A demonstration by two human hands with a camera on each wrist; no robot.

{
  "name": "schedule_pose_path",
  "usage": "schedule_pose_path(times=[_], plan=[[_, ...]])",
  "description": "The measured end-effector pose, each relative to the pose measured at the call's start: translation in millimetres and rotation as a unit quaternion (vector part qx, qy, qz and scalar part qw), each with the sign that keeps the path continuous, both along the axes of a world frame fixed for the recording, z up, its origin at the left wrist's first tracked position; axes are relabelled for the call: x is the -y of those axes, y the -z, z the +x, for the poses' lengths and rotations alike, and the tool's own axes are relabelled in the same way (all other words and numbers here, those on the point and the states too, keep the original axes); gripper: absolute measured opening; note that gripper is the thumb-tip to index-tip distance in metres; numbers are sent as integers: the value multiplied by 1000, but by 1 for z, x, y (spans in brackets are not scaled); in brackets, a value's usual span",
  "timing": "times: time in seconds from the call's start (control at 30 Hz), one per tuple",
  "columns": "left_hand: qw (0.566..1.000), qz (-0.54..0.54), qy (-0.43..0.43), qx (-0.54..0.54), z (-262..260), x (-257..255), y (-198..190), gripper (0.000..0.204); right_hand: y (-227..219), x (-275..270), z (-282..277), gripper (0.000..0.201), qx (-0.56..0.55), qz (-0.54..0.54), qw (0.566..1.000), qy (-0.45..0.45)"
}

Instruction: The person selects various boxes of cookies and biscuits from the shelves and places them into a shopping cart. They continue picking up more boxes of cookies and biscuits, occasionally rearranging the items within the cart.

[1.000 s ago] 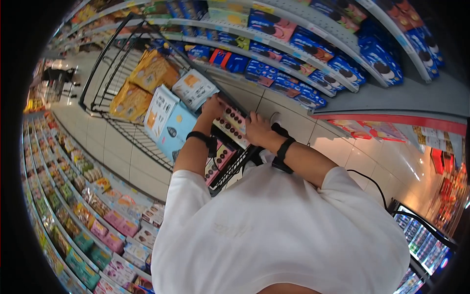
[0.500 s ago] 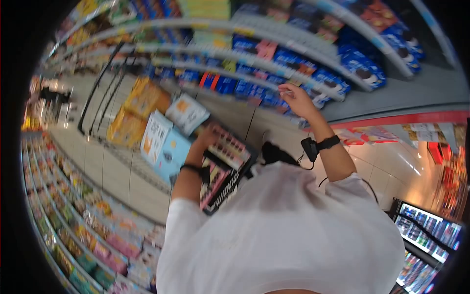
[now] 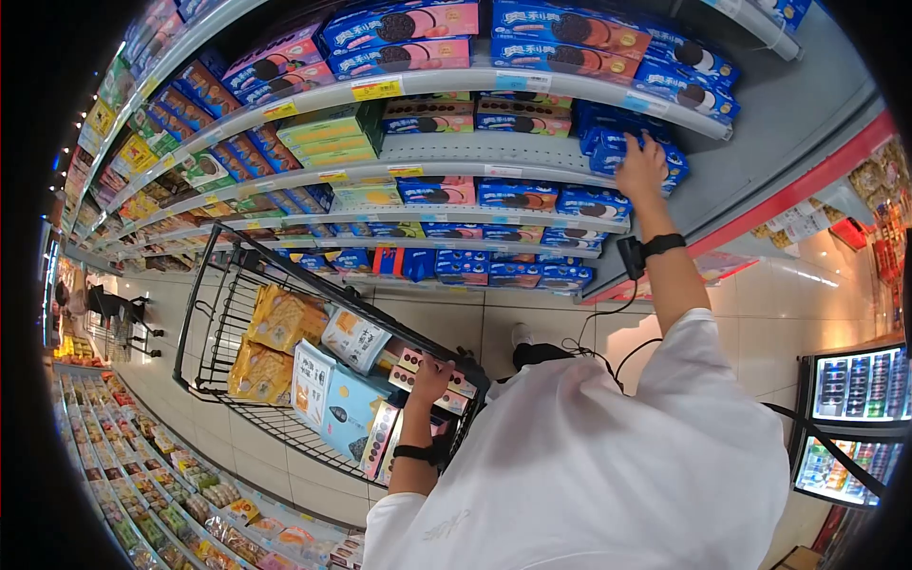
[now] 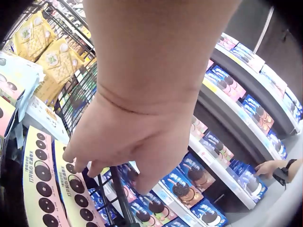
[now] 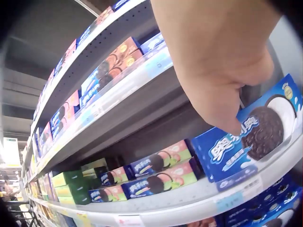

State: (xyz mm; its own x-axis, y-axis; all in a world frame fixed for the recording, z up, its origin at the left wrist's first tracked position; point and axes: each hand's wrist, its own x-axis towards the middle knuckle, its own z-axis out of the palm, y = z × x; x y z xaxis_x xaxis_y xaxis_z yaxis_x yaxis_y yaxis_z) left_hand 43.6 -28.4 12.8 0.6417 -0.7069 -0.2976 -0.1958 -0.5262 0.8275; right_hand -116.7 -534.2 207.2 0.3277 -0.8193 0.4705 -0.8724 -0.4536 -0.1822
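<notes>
My right hand (image 3: 638,152) is raised to a high shelf, where it takes hold of a blue cookie box (image 3: 608,144). In the right wrist view the thumb lies on the front top corner of the blue cookie box (image 5: 251,137) and the fingers (image 5: 258,71) curl behind it. My left hand (image 3: 435,369) is down at the shopping cart (image 3: 214,313). Its fingers (image 4: 78,163) curl over the black cart handle (image 4: 120,198), just above pink cookie boxes (image 4: 42,189) with black circles.
The cart holds yellow cracker bags (image 3: 275,318), white and light-blue boxes (image 3: 347,404) and the pink cookie boxes (image 3: 380,437). Shelves of blue and pink cookie packs (image 3: 513,195) run ahead. A second snack shelf (image 3: 180,475) lies behind on the left, drink coolers (image 3: 855,389) on the right.
My right hand left the box in the cart, swung up and now grips a blue box on the high shelf. My head tilted up towards the shelves. The left hand stayed at the cart.
</notes>
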Motion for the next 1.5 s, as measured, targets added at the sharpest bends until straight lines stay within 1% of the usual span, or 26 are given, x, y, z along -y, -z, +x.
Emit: schedule_pose_path(times=[0.07, 0.13, 0.27, 0.33, 0.4, 0.43, 0.47, 0.57, 0.63, 0.7, 0.73, 0.8, 0.93, 1.0, 1.03, 1.07, 1.1, 1.17, 1.2, 1.23, 1.27, 1.33, 1.37, 1.43, 1.47, 1.5], plan=[[998, 53, 17, 13, 0, 7, -10, 45, -5, 15, -10, 66, -37, -10, 999, 7], [997, 60, 29, 49, 4, 8, 0, 43, -25, 18, -21, 68, -70, 94, 992, 42], [997, 48, 21, 53, 1, 10, -4, 40, -16, 49, -42, 65, -95, 114, 989, -20], [999, 28, 28, 16, 4, 14, 11, 52, -15, 50, -45, 62, -89, 134, 986, -32], [987, 159, 5, 40, 3, 20, 32, 70, -10, 50, -44, 63, -33, 147, 988, -25], [980, 191, -4, 59, -1, 25, 35, 90, -2, 48, -43, 63, -30, 109, 993, -31], [979, 193, -8, 56, -6, 27, 37, 90, 7, 44, -41, 63, -32, 111, 993, -35], [968, 216, -49, 118, -23, 43, 13, 103, 25, 20, -33, 63, -28, -21, 998, -49], [968, 211, -72, 115, -26, 47, 9, 103, 30, -6, -22, 63, 31, -76, 988, -129], [970, 200, -87, 106, -26, 49, 3, 102, 33, -27, -10, 64, 42, -64, 984, -158], [958, 195, -100, 183, -30, 52, 0, 98, 33, -37, -5, 65, 57, -54, 982, -175], [965, 216, -111, 97, -27, 58, -12, 99, 35, -53, 4, 65, 49, -61, 976, -202], [961, 213, -133, 113, -22, 64, -1, 96, 45, -84, 22, 58, 34, -42, 968, -244], [960, 193, -152, 135, -16, 68, 6, 95, 70, -92, 31, 50, -12, 92, 924, -371], [959, 159, -174, 158, -16, 69, 10, 95, 99, -99, 35, 48, -19, 228, 886, -404], [959, 156, -182, 151, -12, 68, 7, 95, 120, -110, 39, 48, -30, 359, 830, -426], [966, 167, -143, 139, -7, 65, -1, 94, 85, -149, 48, 57, -166, 498, 742, -417], [979, 171, -61, 97, 7, 51, -21, 82, 159, -175, 51, 63, -292, 436, 648, -552], [979, 170, -68, 89, 6, 43, -31, 82, 138, -208, 58, 64, -343, 487, 629, -499], [994, 81, -15, 75, 3, 36, -39, 75, 116, -247, 66, 65, -392, 534, 606, -441], [997, -9, 36, 63, 0, 28, -42, 68, 121, -272, 68, 65, -399, 534, 601, -441], [992, -15, 45, 118, -20, 17, -42, 57, 137, -307, 74, 62, -343, 659, 590, -316], [993, -18, 77, 91, -27, 10, -50, 56, 158, -315, 78, 62, -343, 660, 589, -316], [996, -23, 92, 7, -44, -3, -57, 58, 212, -325, 83, 54, -159, 776, 574, -209], [995, -22, 95, 6, -52, -10, -53, 58, 209, -334, 85, 54, -156, 777, 574, -207], [996, -33, 81, 10, -60, -17, -43, 60, 201, -343, 87, 49, -142, 756, 613, -181]])
